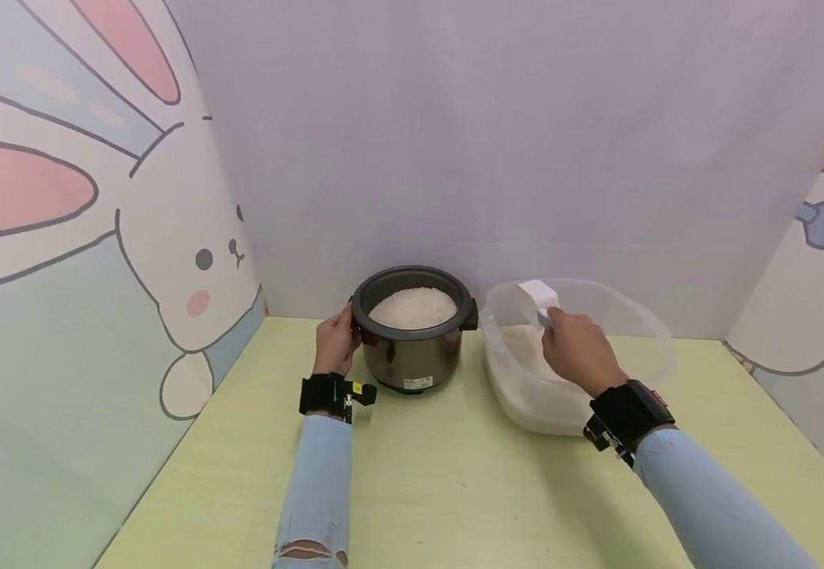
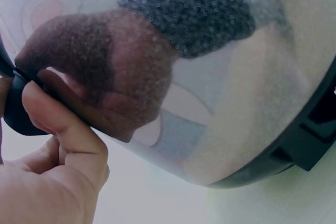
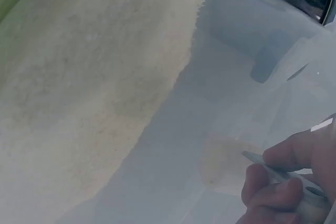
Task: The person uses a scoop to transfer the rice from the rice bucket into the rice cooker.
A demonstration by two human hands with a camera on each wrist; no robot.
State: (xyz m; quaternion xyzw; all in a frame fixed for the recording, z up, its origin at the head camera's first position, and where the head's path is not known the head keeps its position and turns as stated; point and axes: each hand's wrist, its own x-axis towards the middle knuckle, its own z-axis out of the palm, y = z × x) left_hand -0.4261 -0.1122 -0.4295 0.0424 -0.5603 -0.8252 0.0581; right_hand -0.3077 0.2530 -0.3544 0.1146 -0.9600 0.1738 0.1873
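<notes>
A dark rice cooker [image 1: 419,356] stands upright with its lid off, white rice [image 1: 414,308] inside. At its left side my left hand [image 1: 336,344] holds the small black handle [image 2: 23,106], thumb and fingers bent about it. My right hand [image 1: 581,353] grips the handle of a white scoop [image 1: 539,293], raised over the left part of a clear plastic tub [image 1: 649,348]. Whether the scoop has rice in it cannot be seen. Loose rice [image 1: 523,345] lies in the tub; through its cloudy wall, the right wrist view shows right-hand fingers [image 3: 278,195] curled round the handle.
Both containers stand on a pale yellow-green table [image 1: 419,490], the tub to the right of the cooker. A plain lilac backdrop [image 1: 454,158] rises close behind them. Side panels with cartoon prints, such as a rabbit [image 1: 177,276] on the left, flank the table.
</notes>
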